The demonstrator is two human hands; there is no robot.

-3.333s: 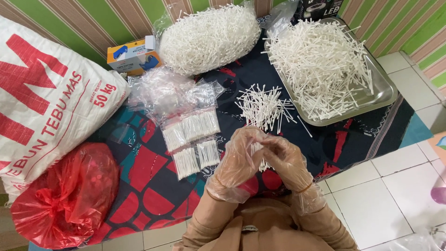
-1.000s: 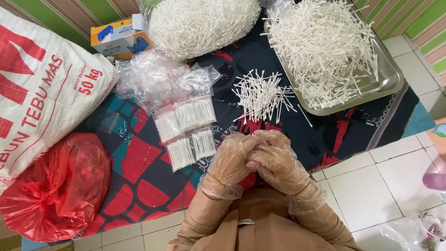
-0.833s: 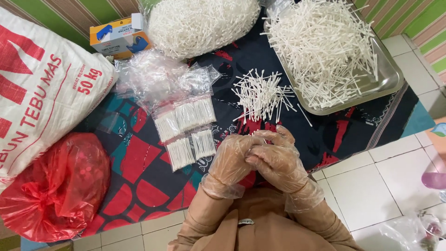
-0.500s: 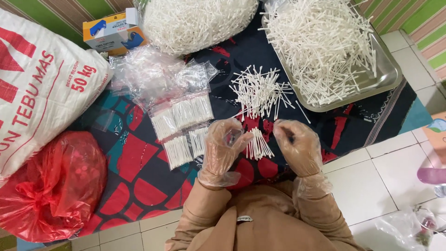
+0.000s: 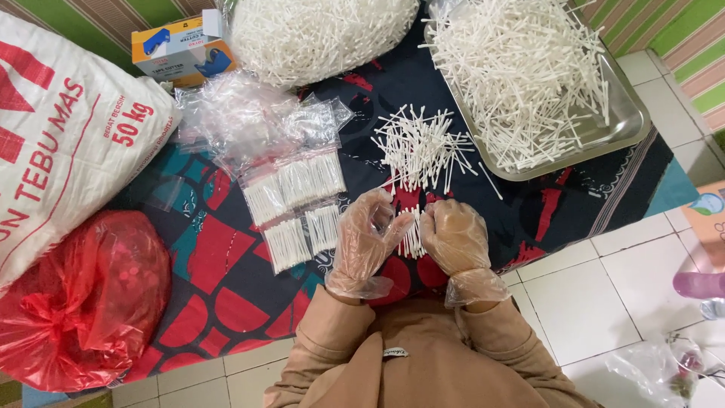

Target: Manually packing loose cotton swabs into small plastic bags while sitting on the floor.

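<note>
Clear plastic gloves cover both your hands, which hover over the patterned red and dark cloth [image 5: 226, 279] on the floor. Between them lies a small bundle of cotton swabs [image 5: 412, 238], just below the loose pile of swabs [image 5: 420, 147]. Your left hand [image 5: 368, 240] sits just left of that bundle, fingers loosely curled and part open, with a bit of clear plastic in the palm; I cannot tell whether it grips it. Your right hand [image 5: 455, 236] is curled narrow just right of the bundle, its fingertips touching the swab ends. Left of the bundle lie filled small clear packets of swabs [image 5: 298, 200], and above those a heap of empty clear bags [image 5: 249, 121]. Up and right of the bundle stands a metal tray [image 5: 630, 121] heaped with white sticks. Far left of the bundle rest a red plastic bag [image 5: 83, 302] and a white sack [image 5: 60, 128].
</note>
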